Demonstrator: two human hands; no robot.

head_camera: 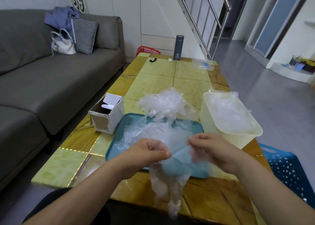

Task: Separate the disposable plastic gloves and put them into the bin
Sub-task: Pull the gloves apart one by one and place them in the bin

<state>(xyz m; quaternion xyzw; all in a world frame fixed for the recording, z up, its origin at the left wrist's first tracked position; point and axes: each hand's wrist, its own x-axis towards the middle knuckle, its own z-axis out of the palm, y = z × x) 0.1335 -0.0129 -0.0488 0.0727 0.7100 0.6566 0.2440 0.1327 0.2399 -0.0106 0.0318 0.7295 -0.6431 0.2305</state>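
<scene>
Nearest the camera, a clear glove (pixel 170 182) hangs limp over the near edge of the table (pixel 158 69), its finger end drooping toward six o'clock and its upper edge held up between the two hands. The left hand (pixel 150 149) comes in from seven o'clock with the forearm angled up and to the right. Its fingers are curled, and the thumb presses the film against them in a pinch. The right hand (pixel 209 148) enters from five o'clock, knuckles up, its curled fingers pinching the opposite edge. The hands are near each other but apart, with the film stretched between them above the front of the teal tray (pixel 115 149); it looks like layers being peeled apart, though I cannot tell whether this is one glove or two stuck together. By my reading the job is roughly midway. The cream bin (pixel 221 139), at two o'clock from the hands and just beside the tray, already holds crumpled film well up its walls. A loose heap (pixel 163 105) of unsorted gloves lies at twelve o'clock, spilling across the tray's far rim onto the table, so plenty remains. An open box (pixel 107 117) stands at ten o'clock and a blue basket (pixel 286 170) at four.
</scene>
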